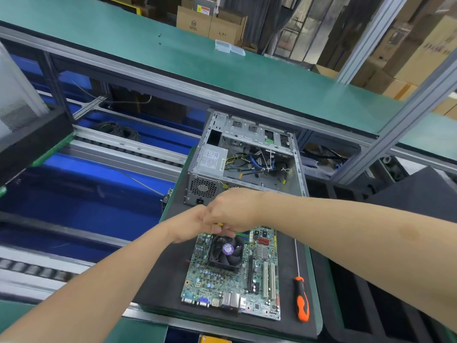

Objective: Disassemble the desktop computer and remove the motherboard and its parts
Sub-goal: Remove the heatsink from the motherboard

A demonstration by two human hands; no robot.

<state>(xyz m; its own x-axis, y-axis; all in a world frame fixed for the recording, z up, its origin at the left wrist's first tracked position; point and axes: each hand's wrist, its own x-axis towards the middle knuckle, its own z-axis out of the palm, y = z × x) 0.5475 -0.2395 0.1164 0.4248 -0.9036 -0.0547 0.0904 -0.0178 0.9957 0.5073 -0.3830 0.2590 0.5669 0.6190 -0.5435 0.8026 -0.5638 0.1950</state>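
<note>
The green motherboard (247, 276) lies flat on a black mat (163, 280), out of the case. Its black CPU fan (226, 251) with a purple hub sits near the board's far end. My left hand (193, 225) and my right hand (233, 210) meet just above the fan's far edge, fingers curled together. Between them shows a bit of a small yellow object (220, 224), mostly hidden, and both hands seem to grip it. The right hand's fingertips reach down to the fan's rim. The open grey computer case (247, 159) lies behind the hands, with the power supply (212, 159) and loose cables inside.
A long screwdriver with an orange-and-black handle (302, 298) lies on the mat to the right of the board. A conveyor with blue panels (81, 189) runs on the left. A green shelf (173, 58) spans the back, with cardboard boxes (210, 23) beyond it.
</note>
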